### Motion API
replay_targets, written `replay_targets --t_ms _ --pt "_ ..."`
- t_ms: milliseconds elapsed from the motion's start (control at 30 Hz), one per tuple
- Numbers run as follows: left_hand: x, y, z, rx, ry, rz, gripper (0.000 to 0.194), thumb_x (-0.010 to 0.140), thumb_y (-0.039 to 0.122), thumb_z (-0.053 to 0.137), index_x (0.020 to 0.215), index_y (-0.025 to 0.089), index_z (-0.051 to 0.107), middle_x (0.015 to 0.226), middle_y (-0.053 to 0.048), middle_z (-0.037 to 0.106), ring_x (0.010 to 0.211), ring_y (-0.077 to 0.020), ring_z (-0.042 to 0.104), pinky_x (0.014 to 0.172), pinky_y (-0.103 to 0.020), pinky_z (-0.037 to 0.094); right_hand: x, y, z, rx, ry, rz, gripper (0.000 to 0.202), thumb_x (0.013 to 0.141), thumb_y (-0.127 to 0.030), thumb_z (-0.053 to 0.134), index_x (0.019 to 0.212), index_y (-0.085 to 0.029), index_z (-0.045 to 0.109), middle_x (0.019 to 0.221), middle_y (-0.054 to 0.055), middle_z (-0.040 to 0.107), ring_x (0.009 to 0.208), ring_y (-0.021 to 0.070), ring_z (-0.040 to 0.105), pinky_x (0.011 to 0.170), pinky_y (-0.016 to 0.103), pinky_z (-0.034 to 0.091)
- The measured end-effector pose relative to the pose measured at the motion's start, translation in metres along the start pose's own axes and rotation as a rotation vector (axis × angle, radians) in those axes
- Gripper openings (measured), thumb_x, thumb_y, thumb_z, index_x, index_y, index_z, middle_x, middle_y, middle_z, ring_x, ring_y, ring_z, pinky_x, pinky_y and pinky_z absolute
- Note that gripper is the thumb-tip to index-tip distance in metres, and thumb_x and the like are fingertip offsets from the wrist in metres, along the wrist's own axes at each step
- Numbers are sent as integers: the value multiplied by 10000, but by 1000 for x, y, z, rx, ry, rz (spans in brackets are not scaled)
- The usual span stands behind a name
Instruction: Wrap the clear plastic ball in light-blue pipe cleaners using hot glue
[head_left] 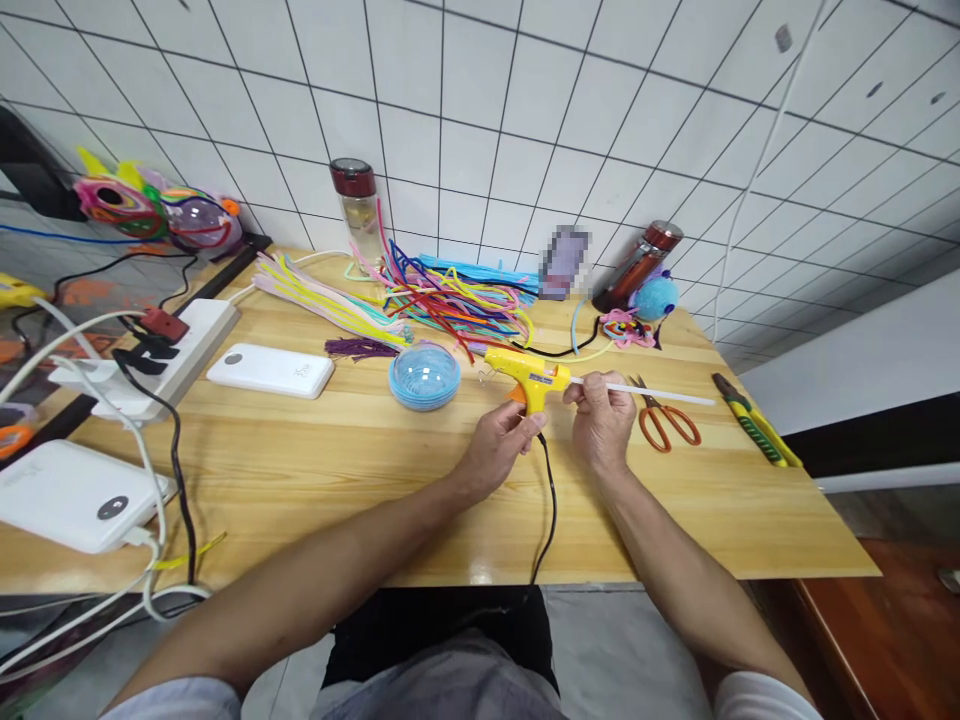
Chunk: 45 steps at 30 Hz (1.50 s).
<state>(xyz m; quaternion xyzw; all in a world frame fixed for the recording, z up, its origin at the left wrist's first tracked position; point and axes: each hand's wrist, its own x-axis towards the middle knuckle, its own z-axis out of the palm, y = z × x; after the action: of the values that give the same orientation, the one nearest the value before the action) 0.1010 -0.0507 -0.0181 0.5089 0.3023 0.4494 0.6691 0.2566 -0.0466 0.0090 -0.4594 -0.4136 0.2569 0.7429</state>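
Glue gun [529,372], yellow with orange trigger: held over the middle of the bench [420,530], a little right of centre, nozzle toward the bench's left edge. Left hand [495,447]: grasping the handle, thumb at its lower end. Right hand [604,415]: pinching the white glue stick [667,394] just behind the gun; stick enters the gun's rear, its free end reaching toward the bench's right edge. Black cord [553,490] drops from the handle to the near edge.

Left of the nozzle, near but apart: clear, round piece with blue rings [424,378]. Right of the right hand: orange-handled scissors [667,425], blades slightly parted. By the right edge: pliers [756,420], green and yellow grips toward the near right corner. Along the back edge: heap of coloured fuzzy stems [457,300], between two lidded bottles [360,212] [640,265]. Toward the left edge: white power bank [270,370] and power strip [191,345], plugs inserted
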Motion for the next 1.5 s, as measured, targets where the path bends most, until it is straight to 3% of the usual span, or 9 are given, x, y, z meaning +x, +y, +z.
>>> replay_targets --t_ms 200,400,567,733,933,1033,1133,1333,1500 --pt "-1 1 2 -35 50 -29 535 815 688 800 899 178 662 707 46 572 584 -93 491 582 -266 404 -9 4 4 53 -173 191 503 821 -707 839 903 -238 675 792 -15 696 676 147 619 689 299 537" --pt "2 4 -1 -77 113 -18 586 752 703 871 905 173 675 712 44 603 575 -86 494 566 -252 396 -21 -2 9 -7 -478 378 416 839 -610 850 935 -244 677 804 -20 667 642 165 605 598 316 561" --pt "6 1 0 -88 116 -25 630 697 740 884 878 173 676 682 49 596 558 -78 457 550 -247 370 -17 -6 9 -94 -446 313 381 822 -585 844 881 -236 704 816 -4 682 733 178 616 694 316 556" --pt "7 3 -1 -8 76 -30 691 676 809 844 889 172 679 682 54 588 575 -84 457 576 -251 392 -14 -8 10 -182 -387 366 384 801 -573 835 766 -233 660 716 -23 607 655 153 536 637 289 491" --pt "-5 10 -2 247 26 -55 727 936 844 499 634 203 660 525 5 556 539 -152 520 611 -314 411 -3 -8 0 -333 -320 376 501 816 -614 817 611 -236 558 547 -57 429 520 116 345 474 268 303" --pt "-11 15 1 369 11 -48 766 989 790 457 479 234 586 457 -20 532 542 -183 548 680 -351 435 0 -4 -12 -427 -312 436 553 794 -656 796 565 -252 496 469 -70 384 445 104 284 419 274 203" --pt "-13 20 5 444 -25 -24 772 1027 735 422 443 248 553 455 -31 554 556 -198 566 739 -366 453 4 2 -21 -529 -347 492 547 755 -688 771 563 -256 495 435 -78 375 408 98 267 407 274 166" --pt "-17 27 11 538 -171 27 722 1059 655 430 500 241 620 510 -27 612 589 -204 606 774 -354 464 21 12 -18 -783 -456 461 472 795 -576 740 533 -229 558 466 -42 484 495 128 389 522 288 258" --pt "-17 19 19 618 -281 80 685 1045 625 508 490 236 602 520 -38 611 586 -203 588 742 -351 431 18 12 -12 -987 -385 339 358 862 -399 736 565 -238 615 555 0 599 610 176 509 637 315 280"
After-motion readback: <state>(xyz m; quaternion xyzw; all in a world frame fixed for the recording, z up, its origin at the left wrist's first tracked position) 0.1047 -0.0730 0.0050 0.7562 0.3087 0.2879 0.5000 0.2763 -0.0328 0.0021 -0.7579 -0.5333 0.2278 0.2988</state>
